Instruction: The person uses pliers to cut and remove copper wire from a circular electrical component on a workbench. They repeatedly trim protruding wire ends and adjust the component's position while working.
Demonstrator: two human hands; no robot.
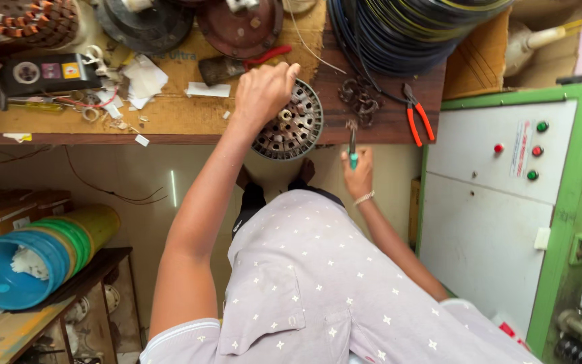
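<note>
Two hands work at the edge of the wooden bench (pixel 170 118). The left hand (pixel 264 91) is curled loosely, fingertips pressing down on the top of a round slotted metal core (pixel 294 128) that overhangs the bench's front edge. The right hand (pixel 358 174) is closed in a fist round a small tool with a teal handle (pixel 352 152), its tip pointing up at the core's rim.

The core looks heavy and rigid — stacked steel with sharp slot edges. It is best gripped by the outer rim, with fingers kept out of the slots.

Red-handled pliers (pixel 417 118) lie to the right, near a coil of dark cable (pixel 399 34). Below left, nested plastic tubs (pixel 31 259) lie on their side on a low shelf — the inner blue tub holds a scrap of white material.
</note>
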